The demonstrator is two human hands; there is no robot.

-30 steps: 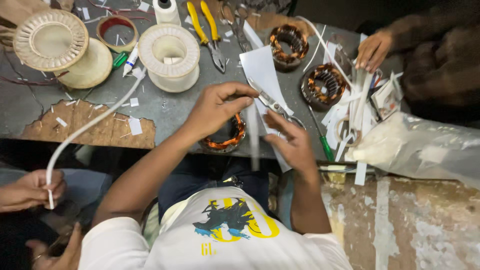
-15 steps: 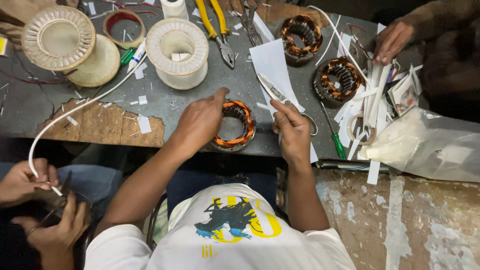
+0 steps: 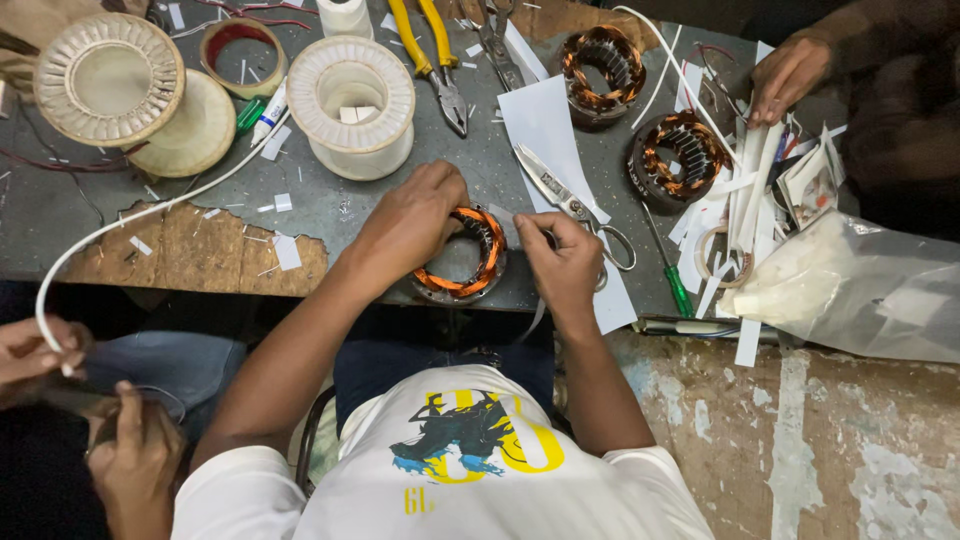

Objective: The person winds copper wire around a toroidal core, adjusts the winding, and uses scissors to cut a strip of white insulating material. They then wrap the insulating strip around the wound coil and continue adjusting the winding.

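At the workbench's (image 3: 60,225) near edge the left hand (image 3: 405,225) clamps the copper-wound stator (image 3: 462,255) while the right hand (image 3: 565,265), fingers pinched on a paper slip (image 3: 508,222), seems to be lining slots, which needs careful seating

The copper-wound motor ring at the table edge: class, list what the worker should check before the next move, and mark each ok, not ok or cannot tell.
1. Left hand steadies the motor ring: ok, its grip rests on the ring's left side.
2. Right hand is at the ring: ok, fingers meet its right edge.
3. Ring fully on the table: not ok, it sits at the very front edge.
4. Scissors within reach: ok, right beside the right hand.
5. Paper strip seated in the ring: cannot tell, fingers hide it.
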